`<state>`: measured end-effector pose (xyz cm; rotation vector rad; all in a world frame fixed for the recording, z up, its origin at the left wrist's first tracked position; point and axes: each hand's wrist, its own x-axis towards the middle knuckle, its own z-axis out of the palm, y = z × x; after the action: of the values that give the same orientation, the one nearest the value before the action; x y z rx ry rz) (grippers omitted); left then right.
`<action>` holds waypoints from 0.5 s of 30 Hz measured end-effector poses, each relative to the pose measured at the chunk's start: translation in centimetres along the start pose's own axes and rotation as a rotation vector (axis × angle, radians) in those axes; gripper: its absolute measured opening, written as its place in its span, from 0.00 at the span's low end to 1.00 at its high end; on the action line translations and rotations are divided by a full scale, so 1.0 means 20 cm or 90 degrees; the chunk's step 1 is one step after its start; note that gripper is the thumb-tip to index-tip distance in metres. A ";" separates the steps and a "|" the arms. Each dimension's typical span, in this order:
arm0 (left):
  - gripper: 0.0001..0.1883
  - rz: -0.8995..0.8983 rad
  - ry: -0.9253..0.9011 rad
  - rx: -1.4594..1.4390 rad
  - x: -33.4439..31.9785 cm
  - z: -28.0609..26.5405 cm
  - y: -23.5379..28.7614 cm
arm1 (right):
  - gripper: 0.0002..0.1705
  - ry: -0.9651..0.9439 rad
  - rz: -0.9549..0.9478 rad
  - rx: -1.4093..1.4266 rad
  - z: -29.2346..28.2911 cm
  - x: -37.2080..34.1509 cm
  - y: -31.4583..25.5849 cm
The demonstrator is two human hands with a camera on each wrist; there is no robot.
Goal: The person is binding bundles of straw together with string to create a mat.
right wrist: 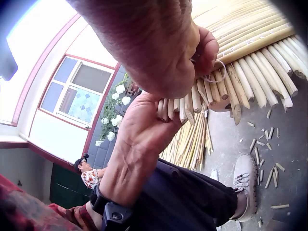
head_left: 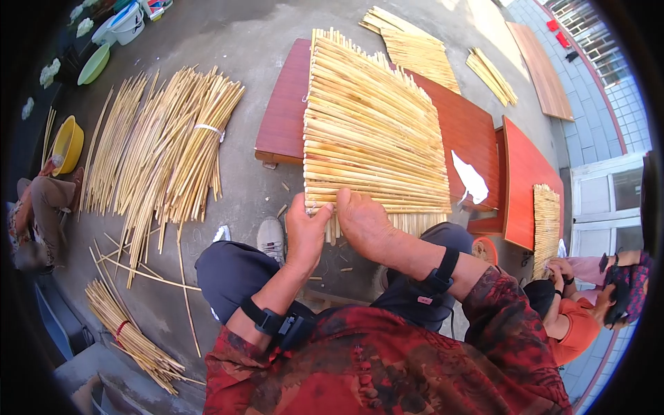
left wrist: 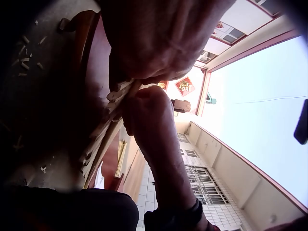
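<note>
A mat of straw-coloured stalks (head_left: 373, 124), stitched side by side, lies over a dark red table (head_left: 283, 104) toward my knees. At its near left corner my left hand (head_left: 304, 232) grips the edge, thumb on top, the palm cupped under the stalk ends in the right wrist view. My right hand (head_left: 363, 221) is close beside it, fingers curled down at the same edge. A thin white thread (right wrist: 220, 72) loops out by the right fingertips, which pinch at it over the stalks. The right fingers mostly hide the pinch itself.
Stalk bundles (head_left: 200, 131) lie on the concrete at left, a red-tied bundle (head_left: 128, 335) nearer. A white cloth (head_left: 470, 178) hangs at the table's right side. Another person (head_left: 574, 318) works at a mat on a red board (head_left: 522, 180). Cut stalk bits (right wrist: 269, 173) litter the ground.
</note>
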<state>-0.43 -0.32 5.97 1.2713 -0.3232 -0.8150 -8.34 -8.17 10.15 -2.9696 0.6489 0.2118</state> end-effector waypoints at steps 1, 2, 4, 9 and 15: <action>0.11 -0.014 0.008 -0.001 -0.01 0.01 0.00 | 0.10 -0.002 0.012 0.001 0.00 -0.01 0.00; 0.11 -0.053 0.031 -0.005 -0.08 0.00 -0.02 | 0.10 -0.022 0.012 0.009 0.05 -0.06 -0.02; 0.11 -0.019 -0.010 -0.009 -0.02 0.01 -0.02 | 0.07 0.137 -0.054 -0.079 0.09 -0.03 0.04; 0.11 -0.030 -0.053 -0.080 0.00 -0.02 -0.02 | 0.11 0.012 0.003 0.074 -0.12 -0.09 0.11; 0.14 -0.054 -0.076 -0.125 -0.03 0.02 0.11 | 0.34 0.170 0.001 0.055 -0.24 -0.48 0.24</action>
<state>-0.32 0.06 8.32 1.0617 -0.2783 -0.9736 -18.47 -9.11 15.99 -2.9376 0.6680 -0.2109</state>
